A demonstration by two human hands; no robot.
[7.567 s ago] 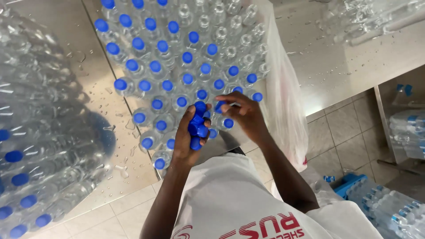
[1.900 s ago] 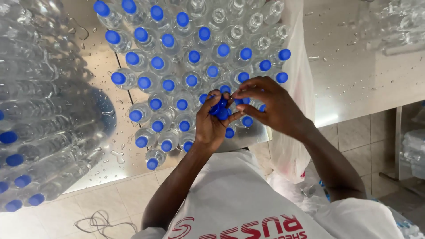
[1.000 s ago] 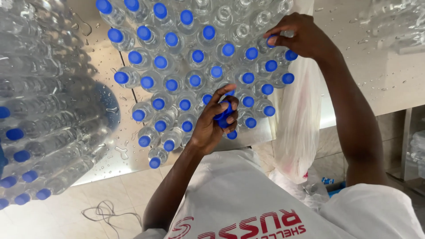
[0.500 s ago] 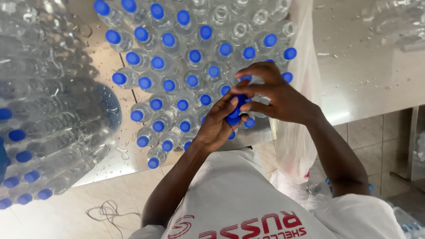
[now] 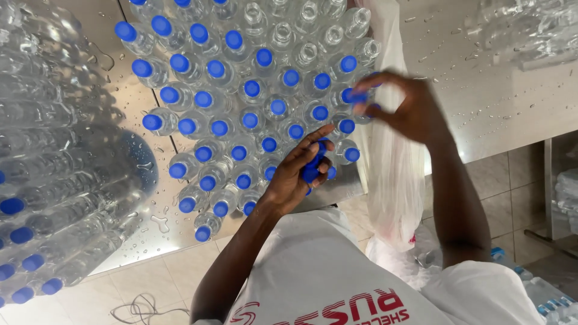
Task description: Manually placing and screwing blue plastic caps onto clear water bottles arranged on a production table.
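Capping in hand: right hand (image 5: pixel 406 111) pinching a blue cap (image 5: pixel 356 96) onto a bottle, right of centre; left hand (image 5: pixel 298 171) cupped around spare caps (image 5: pixel 313 171). Next: uncapped bottles (image 5: pixel 289 33), top centre.

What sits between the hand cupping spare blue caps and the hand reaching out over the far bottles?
In the head view, capped clear bottles fill the stretch between the left hand, cupping blue caps, and the right hand, over a wet steel table.

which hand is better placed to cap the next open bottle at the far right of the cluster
Right. The right hand is already out at the far bottles, pinching a blue cap beside the uncapped ones. The left hand sits nearer, cupping spare caps.
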